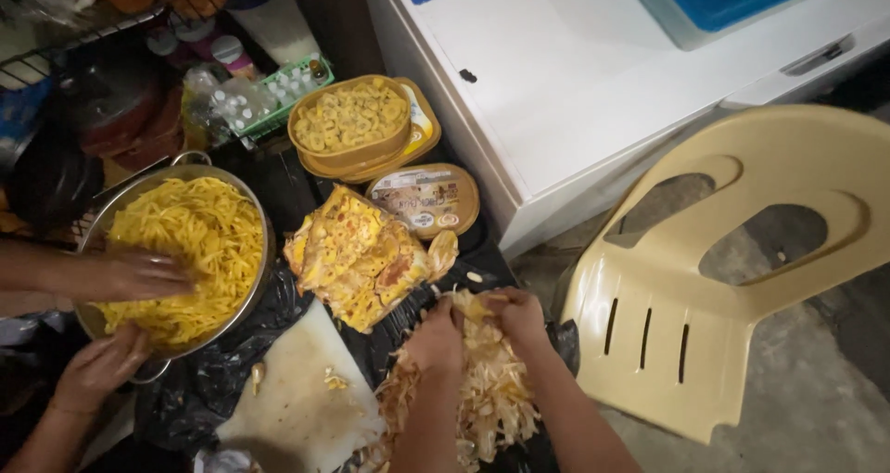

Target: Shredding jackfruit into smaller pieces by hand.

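Gripping a pile of pale peels, the left hand and right hand sit side by side, fingers curled tight into the scraps. The peels lie on black plastic beside a white board. Just above lies a heap of yellow slabs. At left, another person's hands work yellow strips in a metal colander. A beige chair lies at right.

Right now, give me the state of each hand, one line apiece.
Left hand: closed on a clump of the pale fibrous scraps.
Right hand: closed on the same scraps, pressed close to the left.
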